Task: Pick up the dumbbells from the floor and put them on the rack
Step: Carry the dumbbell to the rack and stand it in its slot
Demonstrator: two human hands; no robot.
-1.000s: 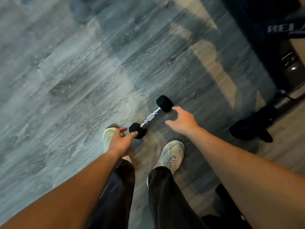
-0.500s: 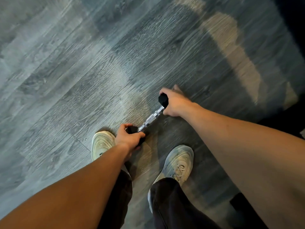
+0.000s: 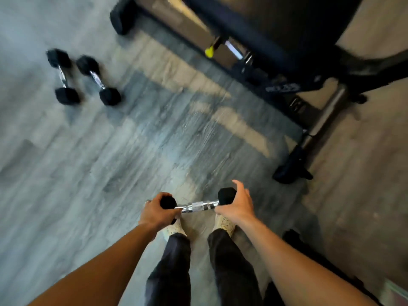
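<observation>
Nearby, two dumbbells lie beside a bench.

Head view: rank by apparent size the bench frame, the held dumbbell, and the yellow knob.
1. Bench frame, by far the largest.
2. Held dumbbell, gripped at each end by the left hand and right hand; it is nearer the camera.
3. Yellow knob, smallest.

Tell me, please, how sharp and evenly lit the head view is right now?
Head view: motion blur smears the two floor dumbbells and the floor's wood grain; the held dumbbell, left hand and right hand are sharper; warm light patches streak the floor beside the dark bench; wide-angle distortion stretches the forearms.
</observation>
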